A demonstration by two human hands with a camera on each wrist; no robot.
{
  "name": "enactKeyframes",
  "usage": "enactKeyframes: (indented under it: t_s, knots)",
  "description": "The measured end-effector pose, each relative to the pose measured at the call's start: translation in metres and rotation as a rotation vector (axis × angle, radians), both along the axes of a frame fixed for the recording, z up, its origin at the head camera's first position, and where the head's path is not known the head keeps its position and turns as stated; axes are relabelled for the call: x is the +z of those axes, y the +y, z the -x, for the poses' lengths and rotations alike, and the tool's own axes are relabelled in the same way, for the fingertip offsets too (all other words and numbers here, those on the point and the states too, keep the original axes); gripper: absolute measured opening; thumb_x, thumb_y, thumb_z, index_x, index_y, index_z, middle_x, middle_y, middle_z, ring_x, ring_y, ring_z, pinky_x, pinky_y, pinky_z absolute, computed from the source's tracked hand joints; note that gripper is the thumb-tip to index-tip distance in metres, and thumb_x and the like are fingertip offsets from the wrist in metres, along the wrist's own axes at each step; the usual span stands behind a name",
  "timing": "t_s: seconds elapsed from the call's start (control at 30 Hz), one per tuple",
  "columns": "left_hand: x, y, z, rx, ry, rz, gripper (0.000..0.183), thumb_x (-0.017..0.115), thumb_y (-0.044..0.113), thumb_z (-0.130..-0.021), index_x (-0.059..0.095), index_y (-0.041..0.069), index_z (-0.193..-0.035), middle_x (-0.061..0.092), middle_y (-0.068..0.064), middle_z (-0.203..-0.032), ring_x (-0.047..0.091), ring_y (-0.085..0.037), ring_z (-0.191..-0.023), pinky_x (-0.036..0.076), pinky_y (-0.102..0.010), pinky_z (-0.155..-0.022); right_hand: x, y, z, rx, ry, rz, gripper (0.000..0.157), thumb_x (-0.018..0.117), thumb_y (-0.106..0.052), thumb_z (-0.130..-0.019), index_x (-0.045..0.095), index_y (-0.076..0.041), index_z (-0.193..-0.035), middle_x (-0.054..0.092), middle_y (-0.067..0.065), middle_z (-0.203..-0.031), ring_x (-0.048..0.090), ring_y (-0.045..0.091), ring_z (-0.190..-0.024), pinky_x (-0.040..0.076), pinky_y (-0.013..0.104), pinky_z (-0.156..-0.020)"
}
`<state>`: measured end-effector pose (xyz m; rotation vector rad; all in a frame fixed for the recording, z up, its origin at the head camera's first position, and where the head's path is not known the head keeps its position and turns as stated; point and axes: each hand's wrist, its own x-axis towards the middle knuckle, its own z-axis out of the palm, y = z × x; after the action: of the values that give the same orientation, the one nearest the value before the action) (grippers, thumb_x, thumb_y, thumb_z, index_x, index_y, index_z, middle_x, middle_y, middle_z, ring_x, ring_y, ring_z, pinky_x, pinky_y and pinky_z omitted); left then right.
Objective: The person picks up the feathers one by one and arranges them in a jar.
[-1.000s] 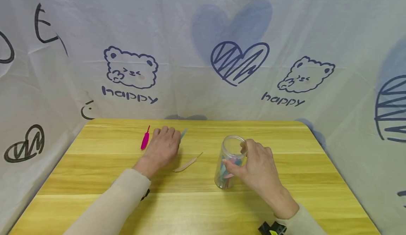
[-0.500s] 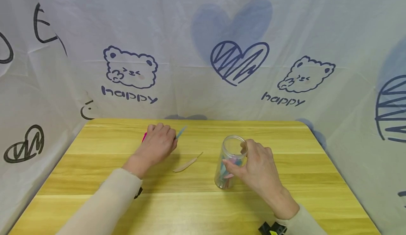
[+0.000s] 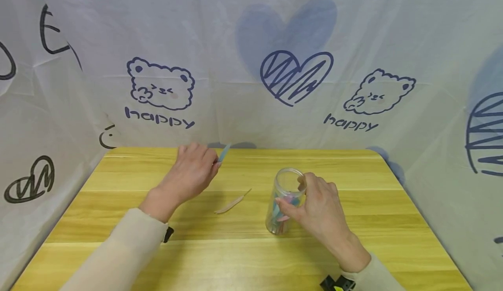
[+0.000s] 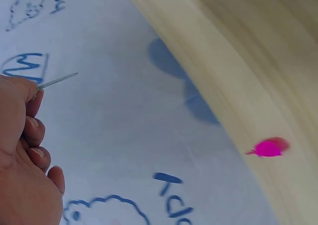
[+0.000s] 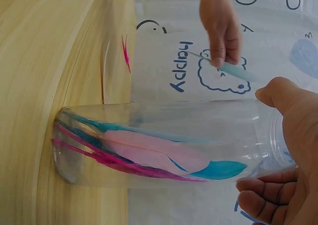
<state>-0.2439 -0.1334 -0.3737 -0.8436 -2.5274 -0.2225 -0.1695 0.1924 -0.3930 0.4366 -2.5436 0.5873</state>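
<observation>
My left hand (image 3: 191, 169) pinches a pale blue feather (image 3: 224, 152) between thumb and fingers, up over the far left of the table. In the left wrist view the feather's thin quill (image 4: 59, 80) sticks out past the fingers. A clear jar (image 3: 272, 214) without a lid stands upright on the table, gripped near its rim by my right hand (image 3: 324, 214). Inside it, pink, teal and magenta feathers (image 5: 159, 150) show in the right wrist view. A beige feather (image 3: 229, 205) lies between the hands. One magenta feather (image 4: 268, 148) rests on the table, hidden behind my left hand in the head view.
The wooden table (image 3: 235, 265) ends at a white cloth backdrop (image 3: 232, 64) with printed bears and hearts. More of this cloth hangs along the left and right sides.
My left hand has lifted the pale blue feather off the table and drawn slightly left, covering the magenta feather from the head view. The right hand and jar stay in place.
</observation>
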Motion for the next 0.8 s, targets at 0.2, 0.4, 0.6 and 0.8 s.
enactKeyframes:
  t_s: [0.2,0.4,0.6,0.8]
  knots:
    - [0.017,0.016,-0.01,-0.088,0.105,0.004,0.016,0.064,0.021,-0.106,0.057,0.01,-0.096,0.047,-0.002,-0.085,0.037,-0.025,-0.081,0.025,-0.041,-0.077,-0.001,-0.001,-0.001,0.006,0.008,0.003,0.059,0.093,-0.046,-0.074,0.057,-0.006,-0.097,0.061,0.005,-0.077,0.044,0.014,-0.065,0.038,0.04,-0.074]
    - [0.033,0.035,-0.017,-0.145,0.17,-0.043,0.017,0.067,0.02,-0.103,0.057,0.009,-0.096,0.05,-0.003,-0.085,0.04,-0.026,-0.08,0.028,-0.043,-0.077,-0.002,-0.001,0.0,0.014,0.02,0.004,0.059,0.092,-0.048,-0.074,0.057,-0.006,-0.096,0.06,0.004,-0.076,0.044,0.014,-0.065,0.037,0.039,-0.073]
    - [0.046,0.054,-0.029,-0.187,0.206,-0.067,0.018,0.069,0.019,-0.103,0.056,0.008,-0.096,0.049,-0.003,-0.086,0.04,-0.026,-0.082,0.028,-0.043,-0.078,-0.003,-0.001,0.0,0.015,0.023,0.0,0.059,0.091,-0.049,-0.075,0.056,-0.007,-0.096,0.059,0.004,-0.074,0.044,0.013,-0.064,0.037,0.039,-0.072]
    - [0.058,0.077,-0.035,-0.225,0.217,-0.077,0.015,0.063,0.02,-0.106,0.055,0.009,-0.099,0.047,-0.002,-0.088,0.038,-0.025,-0.083,0.026,-0.044,-0.079,-0.002,0.0,0.0,0.01,0.025,-0.012,0.059,0.091,-0.05,-0.075,0.056,-0.007,-0.097,0.059,0.004,-0.075,0.045,0.014,-0.065,0.037,0.039,-0.071]
